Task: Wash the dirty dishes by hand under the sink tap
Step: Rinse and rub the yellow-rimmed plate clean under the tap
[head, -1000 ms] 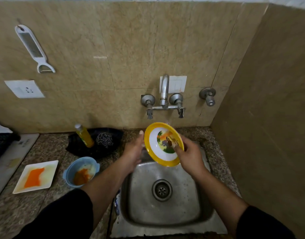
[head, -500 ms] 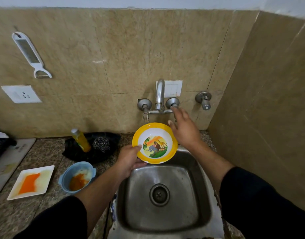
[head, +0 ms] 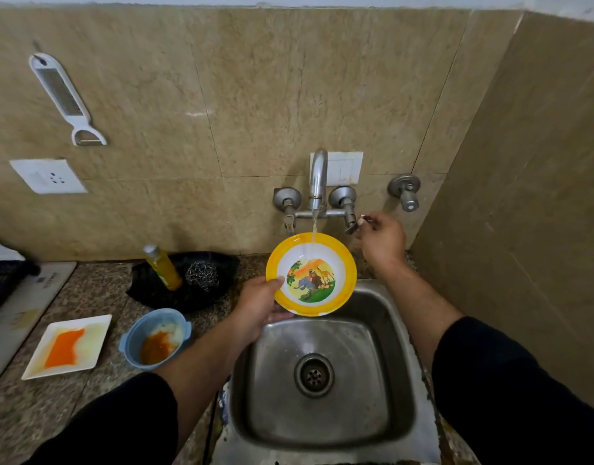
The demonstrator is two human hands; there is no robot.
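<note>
yellow-rimmed cartoon bowl (head: 311, 274) over sink (head: 275, 380) back edge, under tap (head: 318, 176) stream | left hand (head: 258, 307) grips its near-left rim | right hand (head: 381, 241), just past the bowl's far-right rim, pinches right tap lever (head: 350, 226) | likely reach back: down-left

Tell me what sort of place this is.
Probably a home kitchen: a steel sink with a running tap, a dirty plate and blue bowl on the counter, and a grater hung on the wall.
</note>
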